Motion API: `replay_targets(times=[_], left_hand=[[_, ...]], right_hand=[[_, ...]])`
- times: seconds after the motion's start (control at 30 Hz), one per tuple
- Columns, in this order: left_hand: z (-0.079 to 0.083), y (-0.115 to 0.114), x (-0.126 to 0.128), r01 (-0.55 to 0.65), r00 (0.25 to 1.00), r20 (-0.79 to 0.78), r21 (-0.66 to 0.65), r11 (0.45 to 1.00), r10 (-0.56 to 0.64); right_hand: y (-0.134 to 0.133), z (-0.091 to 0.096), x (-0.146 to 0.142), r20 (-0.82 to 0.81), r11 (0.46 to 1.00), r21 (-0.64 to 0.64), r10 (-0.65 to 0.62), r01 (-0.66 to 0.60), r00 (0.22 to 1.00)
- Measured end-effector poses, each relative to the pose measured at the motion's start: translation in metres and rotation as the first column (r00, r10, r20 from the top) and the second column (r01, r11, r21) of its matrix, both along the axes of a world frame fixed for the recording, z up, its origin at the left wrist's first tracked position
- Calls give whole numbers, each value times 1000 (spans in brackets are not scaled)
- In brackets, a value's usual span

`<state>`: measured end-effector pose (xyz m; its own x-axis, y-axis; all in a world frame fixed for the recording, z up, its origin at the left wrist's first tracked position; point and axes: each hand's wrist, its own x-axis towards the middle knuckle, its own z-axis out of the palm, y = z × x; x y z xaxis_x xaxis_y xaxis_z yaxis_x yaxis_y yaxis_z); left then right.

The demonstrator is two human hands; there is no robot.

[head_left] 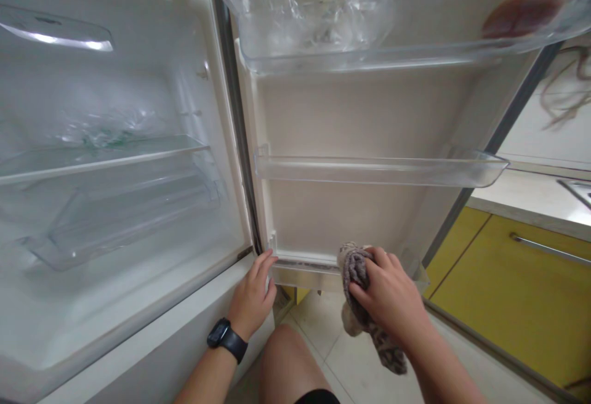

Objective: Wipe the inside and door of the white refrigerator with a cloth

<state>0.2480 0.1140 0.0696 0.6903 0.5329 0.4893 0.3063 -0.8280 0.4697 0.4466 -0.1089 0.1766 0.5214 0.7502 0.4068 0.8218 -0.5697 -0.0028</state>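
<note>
A bunched grey-brown patterned cloth (356, 274) is gripped in my right hand (390, 284), its loose end hanging below. The cloth is over the front edge of the lowest door shelf (309, 276) of an open fridge. My left hand (253, 287), with a black watch on the wrist, has its fingers stretched out at the left end of that same shelf, near the hinge side. Nothing shows in the left hand. Above stands a clear middle door shelf (378, 171), fixed to the white inner door panel (364, 114).
The top door shelf (300, 62) holds a crumpled clear plastic bag (332, 13) and a reddish-brown item (526, 13). Left is the fridge interior, with a glass shelf (115, 154) and a clear tray (124, 219). Yellow cabinets (512, 287) and a white countertop (521, 197) stand right.
</note>
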Motion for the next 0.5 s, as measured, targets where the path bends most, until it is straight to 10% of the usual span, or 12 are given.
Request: replay_targets(times=[0.17, 0.27, 0.5], left_hand=[[-6, 0, 2, -19, 1000, 22, 19, 1000, 19], [-10, -2, 5, -30, 998, 50, 45, 999, 28], [-17, -1, 6, -81, 993, 99, 131, 988, 68]], right_hand=[[-60, -15, 54, 88, 979, 56, -199, 195, 976], [-77, -45, 68, 38, 939, 301, -187, 167, 982], [-91, -86, 65, -283, 642, 751, 105, 153, 953]])
